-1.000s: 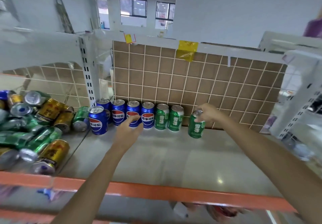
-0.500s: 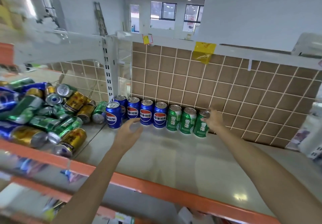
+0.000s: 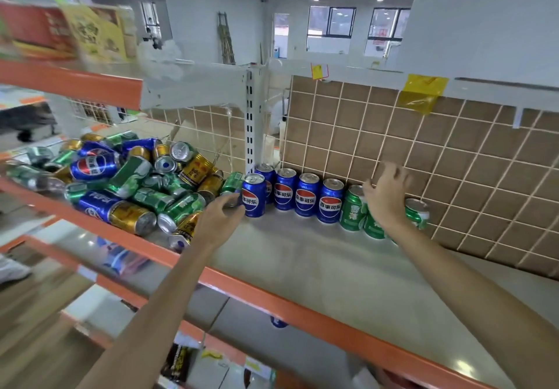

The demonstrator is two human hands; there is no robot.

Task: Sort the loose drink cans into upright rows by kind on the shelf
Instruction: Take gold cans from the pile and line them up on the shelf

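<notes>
Several blue cans (image 3: 305, 195) stand upright in a row against the brown backing. Green cans (image 3: 352, 207) stand to their right, the last one (image 3: 417, 213) at the row's right end. My right hand (image 3: 387, 198) hovers over the green cans with fingers spread, holding nothing and hiding part of them. A loose pile of blue, green and gold cans (image 3: 136, 183) lies on the shelf's left section. My left hand (image 3: 220, 222) is at the pile's right edge, beside the front blue can (image 3: 254, 196). Its fingers are slightly curled and touch a lying green can (image 3: 232, 181).
The grey shelf (image 3: 302, 264) has an orange front edge (image 3: 272, 298). A white slotted post (image 3: 250, 122) divides the pile from the rows. The wire-gridded brown backing (image 3: 438, 161) closes the rear. An upper shelf (image 3: 69, 83) with boxes overhangs the pile at left.
My right hand has let go of the green can, which now stands at the row's right end. My left hand has moved left to the pile. The view has swung left.
</notes>
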